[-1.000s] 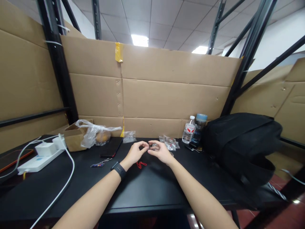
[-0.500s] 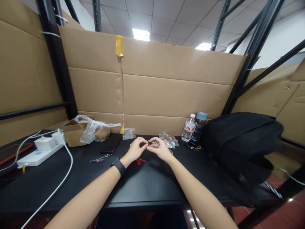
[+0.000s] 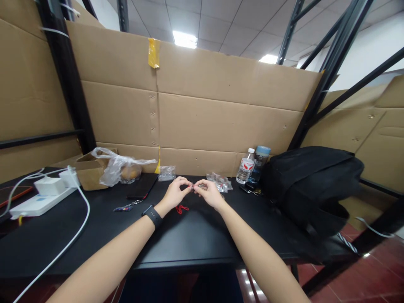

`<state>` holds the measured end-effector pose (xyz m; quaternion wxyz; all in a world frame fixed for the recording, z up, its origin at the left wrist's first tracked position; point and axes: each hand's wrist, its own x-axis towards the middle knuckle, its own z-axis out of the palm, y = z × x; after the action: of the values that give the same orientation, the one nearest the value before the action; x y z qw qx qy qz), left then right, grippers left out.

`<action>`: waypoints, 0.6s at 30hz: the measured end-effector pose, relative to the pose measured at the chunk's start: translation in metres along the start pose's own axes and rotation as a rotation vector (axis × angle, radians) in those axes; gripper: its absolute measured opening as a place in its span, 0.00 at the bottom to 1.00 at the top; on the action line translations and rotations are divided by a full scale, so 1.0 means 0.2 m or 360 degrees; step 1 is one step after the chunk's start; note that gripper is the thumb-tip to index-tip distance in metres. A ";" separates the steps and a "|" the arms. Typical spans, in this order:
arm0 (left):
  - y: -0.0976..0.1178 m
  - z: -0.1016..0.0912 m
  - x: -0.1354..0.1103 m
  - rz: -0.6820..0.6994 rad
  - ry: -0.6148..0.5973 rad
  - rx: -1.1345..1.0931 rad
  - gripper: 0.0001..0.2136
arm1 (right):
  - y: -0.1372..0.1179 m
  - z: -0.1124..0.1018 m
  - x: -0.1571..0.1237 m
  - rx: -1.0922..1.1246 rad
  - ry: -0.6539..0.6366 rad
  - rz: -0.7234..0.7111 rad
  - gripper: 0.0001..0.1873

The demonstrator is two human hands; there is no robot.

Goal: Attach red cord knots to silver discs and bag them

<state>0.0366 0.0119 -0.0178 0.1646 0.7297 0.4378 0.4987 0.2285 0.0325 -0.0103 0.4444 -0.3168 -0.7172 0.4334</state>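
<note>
Head view: left hand and right hand pinched shut together on a tiny part, too small to identify, held just above the black table, far of the red cord; best kept low, fingertips steady, grip light

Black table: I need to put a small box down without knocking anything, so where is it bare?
The near strip of the black table, between the white cable and the black backpack, is bare apart from the forearms. The back edge is crowded: power strip, plastic bag, phone, small packets, bottles.
</note>
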 end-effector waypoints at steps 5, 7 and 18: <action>0.00 0.01 0.00 -0.0032 0.0060 -0.0158 0.11 | -0.01 -0.02 0.00 -0.0509 0.0019 -0.0215 0.08; 0.01 0.01 0.00 -0.0030 0.0009 -0.0141 0.13 | -0.02 -0.03 0.00 -0.0642 0.0000 -0.0293 0.05; 0.04 -0.05 -0.02 0.0062 -0.0353 0.0663 0.12 | 0.04 -0.09 0.02 -0.0898 -0.0068 -0.0386 0.04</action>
<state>0.0309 0.0027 -0.0102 0.0479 0.8066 0.4963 0.3174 0.2433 0.0447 -0.0130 0.3721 -0.3305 -0.8510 0.1676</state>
